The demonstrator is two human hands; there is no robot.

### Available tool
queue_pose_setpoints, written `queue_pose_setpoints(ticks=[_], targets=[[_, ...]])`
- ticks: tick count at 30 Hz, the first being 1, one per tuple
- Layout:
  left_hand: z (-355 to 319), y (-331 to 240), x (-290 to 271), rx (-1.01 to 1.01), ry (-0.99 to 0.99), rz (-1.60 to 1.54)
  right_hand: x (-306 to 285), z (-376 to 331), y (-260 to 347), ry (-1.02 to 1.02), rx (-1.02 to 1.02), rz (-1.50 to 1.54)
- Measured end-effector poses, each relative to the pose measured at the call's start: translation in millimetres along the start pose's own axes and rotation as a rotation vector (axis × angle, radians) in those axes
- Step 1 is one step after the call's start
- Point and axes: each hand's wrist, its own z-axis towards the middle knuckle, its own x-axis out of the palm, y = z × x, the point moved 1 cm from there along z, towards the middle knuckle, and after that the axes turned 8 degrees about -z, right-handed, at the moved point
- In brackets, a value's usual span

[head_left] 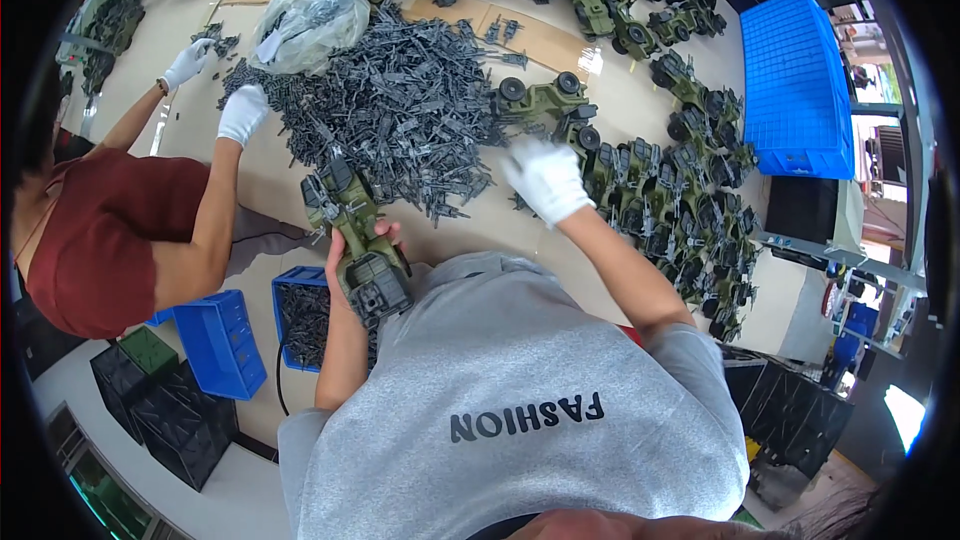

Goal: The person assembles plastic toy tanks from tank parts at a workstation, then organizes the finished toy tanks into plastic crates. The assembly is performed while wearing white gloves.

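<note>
My bare left hand is closed around a green and black toy military vehicle, held in front of my body at the table edge. Part of the palm is hidden under the toy. My right hand, in a white glove, is over the table to the right of a big heap of small dark grey plastic parts. Motion smears its fingers, so whether they hold anything does not show. Just beyond it stands a green toy vehicle with black wheels. Rows of similar toys fill the table to its right.
A clear plastic bag lies on the heap's far left. On my left, a co-worker in a dark red top reaches over the table with white gloves. Blue crates stand below left; a blue bin is far right.
</note>
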Motion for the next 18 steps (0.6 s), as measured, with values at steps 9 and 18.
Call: queue_pose_setpoints(ticks=[9,18], targets=[[25.6,0.8,10.4,0.052,0.013,-0.072,31.8,49.4,31.3,-0.135,-0.067,0.185],[91.3,26.8,44.8,-0.059,0.078,0.141,-26.0,-20.7,25.7,-0.071,-0.282,0.288]])
